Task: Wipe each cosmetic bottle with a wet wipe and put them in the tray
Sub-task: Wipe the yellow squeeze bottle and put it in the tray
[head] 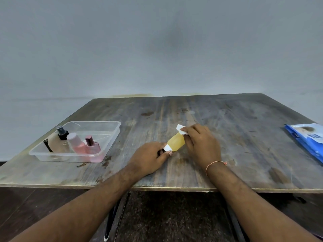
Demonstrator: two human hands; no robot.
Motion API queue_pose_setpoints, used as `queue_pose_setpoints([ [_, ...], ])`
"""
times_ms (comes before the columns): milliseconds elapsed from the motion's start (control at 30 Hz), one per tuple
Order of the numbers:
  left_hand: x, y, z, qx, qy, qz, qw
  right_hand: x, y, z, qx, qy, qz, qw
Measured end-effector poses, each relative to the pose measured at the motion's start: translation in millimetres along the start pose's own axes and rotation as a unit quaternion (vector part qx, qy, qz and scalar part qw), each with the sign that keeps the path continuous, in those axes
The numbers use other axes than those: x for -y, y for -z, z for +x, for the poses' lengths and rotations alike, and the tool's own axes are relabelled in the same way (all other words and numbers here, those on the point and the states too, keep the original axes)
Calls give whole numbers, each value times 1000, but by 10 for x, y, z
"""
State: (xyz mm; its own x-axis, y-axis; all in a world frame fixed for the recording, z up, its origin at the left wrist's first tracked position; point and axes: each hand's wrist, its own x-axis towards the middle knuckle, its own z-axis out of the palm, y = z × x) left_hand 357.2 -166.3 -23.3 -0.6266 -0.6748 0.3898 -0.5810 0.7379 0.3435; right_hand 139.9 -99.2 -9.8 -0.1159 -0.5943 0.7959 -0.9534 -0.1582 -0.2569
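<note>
The yellow bottle (176,142) lies tilted at the table's (227,130) centre, left hand (148,158) fingers pinching its white cap end, right hand (201,144) fingers pressing a wet wipe (180,129) on its far end, the tray (108,137) at nine o'clock.

You look at a worn wooden table (227,137) with grey, scratched boards and some dark stains. It stands against a plain grey-blue wall (157,49). Under the table you see thin dark legs (111,220) and a dark brown floor (171,219). The light is soft and even.
</note>
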Motion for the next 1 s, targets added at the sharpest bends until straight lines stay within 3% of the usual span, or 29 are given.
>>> queue_pose_setpoints([
  [100, 6, -6, -3, -4, 6, -13, 1000, -31, -37, -6, 5, 10, 5, 1000],
  [367, 115, -53, 63, 7, 57, -84, 995, 28, -47, -86, 126, 179, 67, 974],
  [500, 127, -67, 78, 10, 59, -87, 994, 3, -74, -76, 91, 151, 35, 984],
  [800, 109, -40, 57, 27, 50, -72, 996, -54, -18, -10, -7, -4, -2, 1000],
  [1000, 97, -24, 62, 29, 80, -102, 991, -43, -72, -35, 48, 98, 70, 992],
])
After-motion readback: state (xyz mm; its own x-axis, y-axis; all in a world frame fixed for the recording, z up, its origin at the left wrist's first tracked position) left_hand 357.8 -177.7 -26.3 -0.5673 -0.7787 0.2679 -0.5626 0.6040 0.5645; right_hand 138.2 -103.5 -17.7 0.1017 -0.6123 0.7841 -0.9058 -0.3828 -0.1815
